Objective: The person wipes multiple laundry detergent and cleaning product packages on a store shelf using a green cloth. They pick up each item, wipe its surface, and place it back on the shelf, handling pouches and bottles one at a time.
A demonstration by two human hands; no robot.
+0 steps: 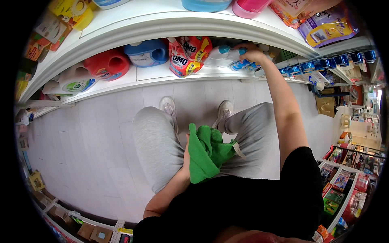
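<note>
A green cloth (206, 156) with a small white tag hangs bunched over my lap. My left hand (187, 156) is closed on it, its fingers mostly hidden behind the folds. My right arm stretches out to the lower shelf, where my right hand (253, 52) closes around the top of a pale bottle with a blue cap (242, 51). Just left of it stands a similar pale bottle (219, 58) with a blue cap. Small blue-and-white containers (240, 65) sit in front, below my fingers.
On the lower shelf (154, 73) stand red-and-yellow detergent pouches (186, 60), a blue jug (146, 53), a red jug (107, 65) and a white jug (77, 79). An upper shelf (162, 24) overhangs them. Blue-lidded containers (320, 65) line the right side.
</note>
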